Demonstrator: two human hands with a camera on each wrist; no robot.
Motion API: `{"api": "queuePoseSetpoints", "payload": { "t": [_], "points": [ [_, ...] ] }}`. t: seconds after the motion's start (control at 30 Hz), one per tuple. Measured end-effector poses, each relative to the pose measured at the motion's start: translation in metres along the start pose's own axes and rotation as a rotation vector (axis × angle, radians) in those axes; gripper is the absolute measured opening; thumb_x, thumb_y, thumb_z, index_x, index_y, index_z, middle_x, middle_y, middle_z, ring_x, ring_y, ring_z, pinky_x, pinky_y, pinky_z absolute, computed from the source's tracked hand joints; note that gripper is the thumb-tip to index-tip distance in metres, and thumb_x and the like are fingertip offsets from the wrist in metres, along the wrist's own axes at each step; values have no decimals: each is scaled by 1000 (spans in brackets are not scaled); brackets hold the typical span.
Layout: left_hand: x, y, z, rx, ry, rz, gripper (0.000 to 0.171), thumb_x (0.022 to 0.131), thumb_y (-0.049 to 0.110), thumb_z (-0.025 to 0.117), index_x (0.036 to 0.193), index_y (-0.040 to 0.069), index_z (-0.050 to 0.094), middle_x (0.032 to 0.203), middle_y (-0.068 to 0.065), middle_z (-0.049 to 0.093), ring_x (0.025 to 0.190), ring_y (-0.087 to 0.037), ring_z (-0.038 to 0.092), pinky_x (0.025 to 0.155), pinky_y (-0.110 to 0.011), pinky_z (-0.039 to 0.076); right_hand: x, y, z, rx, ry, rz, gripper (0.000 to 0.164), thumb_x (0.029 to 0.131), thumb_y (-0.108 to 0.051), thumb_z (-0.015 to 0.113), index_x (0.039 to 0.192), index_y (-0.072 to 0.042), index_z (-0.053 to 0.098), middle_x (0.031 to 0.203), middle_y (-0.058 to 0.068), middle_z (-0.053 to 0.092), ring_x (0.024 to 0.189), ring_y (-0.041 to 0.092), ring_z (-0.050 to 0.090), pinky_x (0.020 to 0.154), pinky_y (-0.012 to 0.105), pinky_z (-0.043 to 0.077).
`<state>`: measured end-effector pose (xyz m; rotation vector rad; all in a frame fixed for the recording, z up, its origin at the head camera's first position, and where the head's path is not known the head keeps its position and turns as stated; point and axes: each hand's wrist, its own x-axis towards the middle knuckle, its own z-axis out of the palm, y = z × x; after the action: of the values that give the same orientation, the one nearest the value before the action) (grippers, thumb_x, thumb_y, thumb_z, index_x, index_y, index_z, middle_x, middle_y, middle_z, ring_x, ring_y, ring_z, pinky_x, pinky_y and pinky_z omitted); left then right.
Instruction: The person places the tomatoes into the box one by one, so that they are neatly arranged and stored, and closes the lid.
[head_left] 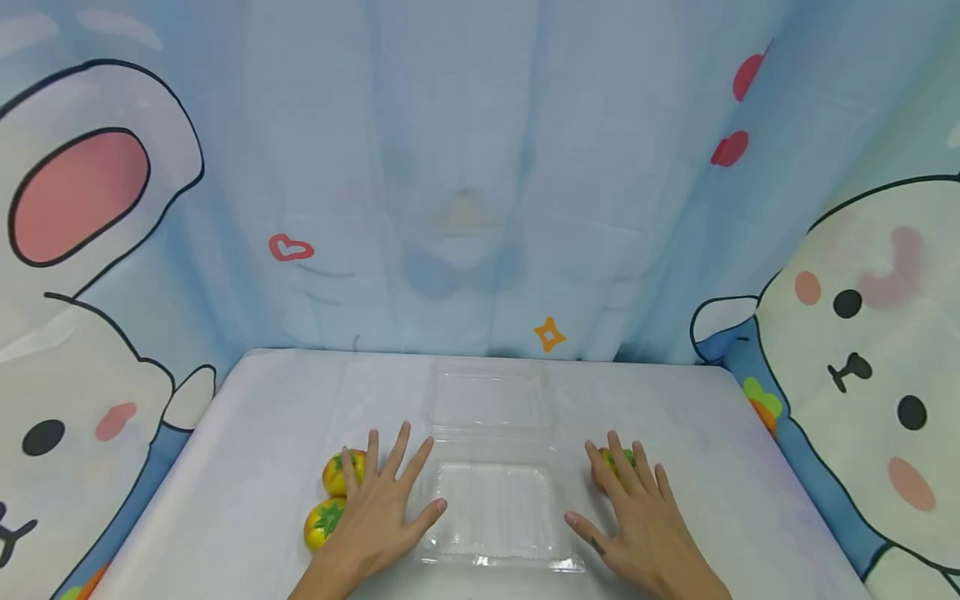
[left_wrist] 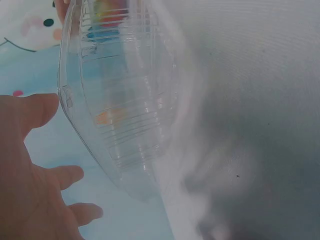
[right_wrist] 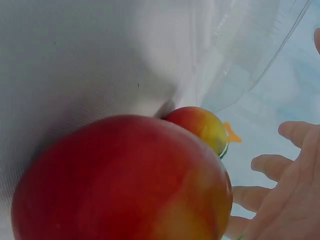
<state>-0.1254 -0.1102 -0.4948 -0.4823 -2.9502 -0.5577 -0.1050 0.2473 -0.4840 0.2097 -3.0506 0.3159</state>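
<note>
A clear plastic clamshell box (head_left: pixel 491 512) lies open on the table, its lid (head_left: pixel 489 398) folded back away from me. My left hand (head_left: pixel 381 508) is spread at the box's left, with nothing in its fingers. Two yellow-orange persimmons with green leafy tops, a far one (head_left: pixel 335 477) and a near one (head_left: pixel 322 525), lie left of that hand, partly covered by it. On the box's right my right hand (head_left: pixel 637 521) is spread too. One persimmon (head_left: pixel 617 467) shows between its fingers; the right wrist view reveals a closer, redder one (right_wrist: pixel 120 185) and a smaller-looking one (right_wrist: pixel 197 127).
A white cloth covers the table (head_left: pixel 285 400). Behind it hangs a light blue curtain (head_left: pixel 465 167) printed with cartoon animals, which reaches round both sides.
</note>
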Motion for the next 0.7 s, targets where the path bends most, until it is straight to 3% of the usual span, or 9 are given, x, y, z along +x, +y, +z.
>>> {"api": "queuePoseSetpoints", "payload": {
  "t": [0.47,0.7],
  "points": [
    [4,-2,-5,-78,-40,9,78,100,68,53,167,31,34,179,-9,17,161,-58,11,118,-90,2,1,13,-7,28,-62,37,102,89,-78,63,168,-21,33,176,24,21,156,62,18,120,85,14],
    [9,-4,-9,-230,-132,15,83,99,68,55,169,30,29,181,-10,9,162,-57,10,122,-86,6,1,28,-13,-2,-102,61,108,87,-82,62,167,-15,34,173,29,25,151,67,23,117,87,17]
  ]
}}
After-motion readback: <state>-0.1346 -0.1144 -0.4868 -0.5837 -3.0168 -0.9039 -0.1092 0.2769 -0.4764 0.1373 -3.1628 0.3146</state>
